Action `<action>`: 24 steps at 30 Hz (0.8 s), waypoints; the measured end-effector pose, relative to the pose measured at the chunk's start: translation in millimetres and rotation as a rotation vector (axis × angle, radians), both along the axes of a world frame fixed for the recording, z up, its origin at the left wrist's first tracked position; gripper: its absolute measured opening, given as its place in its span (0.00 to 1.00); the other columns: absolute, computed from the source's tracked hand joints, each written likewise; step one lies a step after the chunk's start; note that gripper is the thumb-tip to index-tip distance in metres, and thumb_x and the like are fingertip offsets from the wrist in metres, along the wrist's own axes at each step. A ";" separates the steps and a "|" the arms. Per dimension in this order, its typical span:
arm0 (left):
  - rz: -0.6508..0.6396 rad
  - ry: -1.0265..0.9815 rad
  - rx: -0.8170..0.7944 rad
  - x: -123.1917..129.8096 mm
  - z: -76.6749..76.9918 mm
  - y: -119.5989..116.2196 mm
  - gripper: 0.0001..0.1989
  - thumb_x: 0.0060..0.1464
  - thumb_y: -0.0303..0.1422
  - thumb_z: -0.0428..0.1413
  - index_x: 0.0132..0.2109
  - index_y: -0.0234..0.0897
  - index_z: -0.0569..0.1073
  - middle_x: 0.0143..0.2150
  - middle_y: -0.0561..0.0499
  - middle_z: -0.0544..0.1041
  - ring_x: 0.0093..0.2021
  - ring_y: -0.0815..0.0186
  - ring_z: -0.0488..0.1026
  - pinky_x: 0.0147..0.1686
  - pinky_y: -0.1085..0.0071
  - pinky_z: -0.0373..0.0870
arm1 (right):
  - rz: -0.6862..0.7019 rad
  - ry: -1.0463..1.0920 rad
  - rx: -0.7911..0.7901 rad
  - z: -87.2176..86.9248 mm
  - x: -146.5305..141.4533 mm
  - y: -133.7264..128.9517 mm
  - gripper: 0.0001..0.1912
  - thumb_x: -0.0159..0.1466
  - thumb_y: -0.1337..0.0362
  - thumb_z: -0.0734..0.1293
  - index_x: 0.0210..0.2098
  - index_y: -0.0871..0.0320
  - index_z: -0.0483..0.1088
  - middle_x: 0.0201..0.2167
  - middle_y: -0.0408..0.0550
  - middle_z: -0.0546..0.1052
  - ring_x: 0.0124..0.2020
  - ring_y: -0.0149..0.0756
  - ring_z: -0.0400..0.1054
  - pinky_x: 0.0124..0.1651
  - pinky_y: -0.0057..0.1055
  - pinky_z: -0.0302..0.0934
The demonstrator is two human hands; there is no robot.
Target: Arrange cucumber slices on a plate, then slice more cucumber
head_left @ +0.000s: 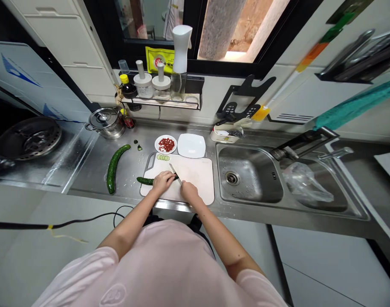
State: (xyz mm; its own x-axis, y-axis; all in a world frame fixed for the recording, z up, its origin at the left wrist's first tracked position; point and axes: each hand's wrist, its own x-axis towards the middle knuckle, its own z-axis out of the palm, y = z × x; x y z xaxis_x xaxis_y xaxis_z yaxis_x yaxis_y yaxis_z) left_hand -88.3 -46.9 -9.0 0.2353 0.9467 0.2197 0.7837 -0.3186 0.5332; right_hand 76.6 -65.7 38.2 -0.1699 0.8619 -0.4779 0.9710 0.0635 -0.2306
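On the white cutting board point(195, 170) lies a cucumber point(145, 181), its right part under my left hand point(162, 181). The fingers of that hand are closed over it, close to the blade. My right hand point(190, 192) is wrapped round the handle of a knife point(174, 171), whose blade crosses the cucumber's right end. Several thin cucumber slices point(163, 157) lie in a row at the board's top left edge. A second, whole cucumber point(114, 168) rests on the steel counter left of the board.
Behind the board stand a plate of chopped red pieces point(166, 144) and a white square plate point(191, 145). To the right is a steel sink point(249, 175); a lidded pot point(105, 123) and a wok point(28, 138) are at left. Cucumber ends point(139, 148) lie nearby.
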 end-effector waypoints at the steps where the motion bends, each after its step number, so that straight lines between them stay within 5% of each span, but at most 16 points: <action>1: -0.001 0.000 -0.002 0.1 0.5 -0.1 0.11 0.60 0.37 0.50 0.43 0.45 0.76 0.42 0.53 0.76 0.44 0.68 0.70 0.42 0.72 0.67 | 0.001 -0.002 0.000 -0.2 0.9 -1.0 0.14 0.66 0.70 0.53 0.45 0.62 0.66 0.40 0.58 0.75 0.43 0.41 0.71 0.40 0.31 0.60; 24: -0.006 -0.011 -0.057 0.1 4.0 -0.1 0.11 0.60 0.36 0.50 0.44 0.45 0.76 0.43 0.52 0.76 0.45 0.67 0.70 0.46 0.71 0.66 | 0.011 -0.023 -0.068 4.2 29.0 -34.9 0.13 0.64 0.68 0.55 0.45 0.62 0.67 0.39 0.58 0.75 0.42 0.42 0.71 0.38 0.31 0.58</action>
State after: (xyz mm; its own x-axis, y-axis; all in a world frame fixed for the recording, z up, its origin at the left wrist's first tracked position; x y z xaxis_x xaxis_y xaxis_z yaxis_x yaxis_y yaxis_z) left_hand -88.2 -47.1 -5.0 0.2386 0.9565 0.1681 0.7757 -0.2918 0.5596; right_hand 105.6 -100.6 42.4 -0.1673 0.8255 -0.5390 0.9755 0.0593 -0.2119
